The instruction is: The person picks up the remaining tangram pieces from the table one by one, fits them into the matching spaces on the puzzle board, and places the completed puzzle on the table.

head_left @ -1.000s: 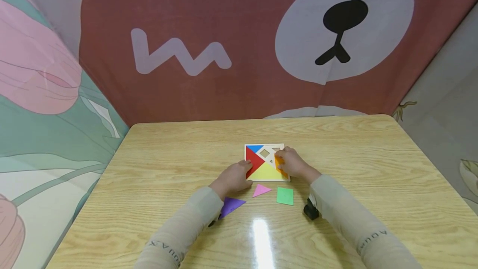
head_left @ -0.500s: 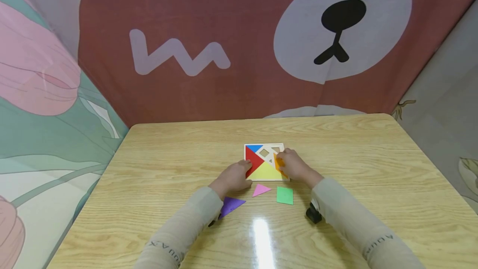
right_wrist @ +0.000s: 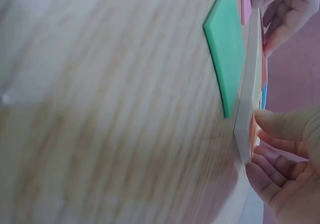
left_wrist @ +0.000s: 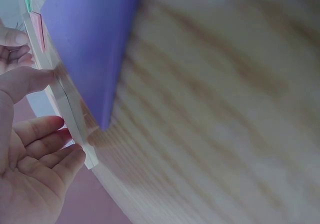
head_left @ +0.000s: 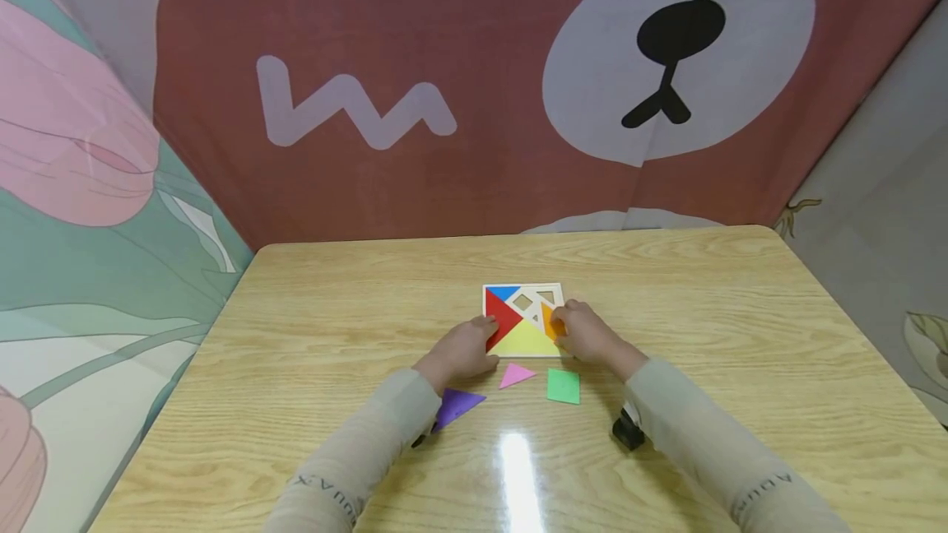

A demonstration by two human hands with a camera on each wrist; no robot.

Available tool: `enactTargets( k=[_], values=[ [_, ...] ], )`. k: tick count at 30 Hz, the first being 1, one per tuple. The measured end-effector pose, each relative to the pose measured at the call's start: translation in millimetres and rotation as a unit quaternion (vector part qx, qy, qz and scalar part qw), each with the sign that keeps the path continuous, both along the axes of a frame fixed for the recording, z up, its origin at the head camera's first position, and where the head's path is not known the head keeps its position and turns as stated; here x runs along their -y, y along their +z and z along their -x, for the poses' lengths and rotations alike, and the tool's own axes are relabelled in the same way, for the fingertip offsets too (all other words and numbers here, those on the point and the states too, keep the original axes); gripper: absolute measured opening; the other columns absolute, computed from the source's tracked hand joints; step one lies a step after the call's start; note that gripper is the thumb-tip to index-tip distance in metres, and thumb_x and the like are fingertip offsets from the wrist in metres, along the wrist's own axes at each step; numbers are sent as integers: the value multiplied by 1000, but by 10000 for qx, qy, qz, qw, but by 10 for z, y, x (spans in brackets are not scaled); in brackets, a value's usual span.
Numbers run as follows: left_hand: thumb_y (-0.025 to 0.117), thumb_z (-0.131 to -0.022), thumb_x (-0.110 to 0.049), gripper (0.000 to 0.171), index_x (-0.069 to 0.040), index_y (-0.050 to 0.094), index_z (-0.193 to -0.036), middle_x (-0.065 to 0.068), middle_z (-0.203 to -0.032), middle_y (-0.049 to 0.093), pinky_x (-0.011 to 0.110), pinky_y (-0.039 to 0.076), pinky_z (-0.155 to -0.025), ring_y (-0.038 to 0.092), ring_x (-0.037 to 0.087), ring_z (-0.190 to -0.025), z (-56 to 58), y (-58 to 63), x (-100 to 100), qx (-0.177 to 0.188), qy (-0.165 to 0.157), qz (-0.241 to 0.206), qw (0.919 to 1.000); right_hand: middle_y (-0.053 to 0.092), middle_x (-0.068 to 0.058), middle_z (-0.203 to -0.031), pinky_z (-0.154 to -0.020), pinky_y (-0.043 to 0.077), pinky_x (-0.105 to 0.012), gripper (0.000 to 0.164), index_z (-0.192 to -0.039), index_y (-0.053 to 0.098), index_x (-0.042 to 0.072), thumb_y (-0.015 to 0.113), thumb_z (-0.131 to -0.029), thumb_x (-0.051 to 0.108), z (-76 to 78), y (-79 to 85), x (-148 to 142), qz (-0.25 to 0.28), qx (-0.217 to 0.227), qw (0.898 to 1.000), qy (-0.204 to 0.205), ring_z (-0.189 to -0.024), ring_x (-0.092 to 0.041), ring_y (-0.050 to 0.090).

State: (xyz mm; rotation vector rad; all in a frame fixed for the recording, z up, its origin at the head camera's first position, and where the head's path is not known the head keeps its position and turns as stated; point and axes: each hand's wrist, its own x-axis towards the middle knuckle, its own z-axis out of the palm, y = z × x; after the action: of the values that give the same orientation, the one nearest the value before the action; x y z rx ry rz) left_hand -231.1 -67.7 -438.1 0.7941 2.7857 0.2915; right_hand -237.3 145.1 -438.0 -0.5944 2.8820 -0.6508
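On the bench (head_left: 333, 336), the left hand (head_left: 463, 348) grips the near left corner of the puzzle board (head_left: 534, 308), the right hand (head_left: 590, 334) touches the orange piece (head_left: 549, 322) at its right side, pinching or not I cannot tell, and the purple triangle (head_left: 457, 406), pink triangle (head_left: 516, 374) and green square (head_left: 564, 386) lie nearer the person.

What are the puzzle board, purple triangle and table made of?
Puzzle board: likely wood, matt, pale at the edge, where a line suggests two layers.
Purple triangle: painted wood or plastic, hard to tell; smooth, evenly coloured.
Table: wood or wood-look sheet, with grain lines; glossy, since light reflects.
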Motion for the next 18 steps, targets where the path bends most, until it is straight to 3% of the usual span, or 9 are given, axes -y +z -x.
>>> enactTargets(
  k=[5,18],
  values=[
    [57,-78,-25,57,-1,41,-127,9,-132,38,30,25,-99,32,22,-122,5,-9,-1,-22,-4,3,10000,47,-7,-77,-65,40,-31,24,-90,58,-5,65,-70,4,-20,-3,-25,87,-80,9999,120,-71,-20,42],
    [58,-77,-24,57,1,42,-126,10,-130,39,29,26,-99,34,22,-120,10,-35,8,-142,-79,-73,9998,50,-5,-79,-69,43,-32,25,-93,60,-5,65,-71,5,-132,23,-23,286,370,9988,113,-71,-18,44]
  ],
)
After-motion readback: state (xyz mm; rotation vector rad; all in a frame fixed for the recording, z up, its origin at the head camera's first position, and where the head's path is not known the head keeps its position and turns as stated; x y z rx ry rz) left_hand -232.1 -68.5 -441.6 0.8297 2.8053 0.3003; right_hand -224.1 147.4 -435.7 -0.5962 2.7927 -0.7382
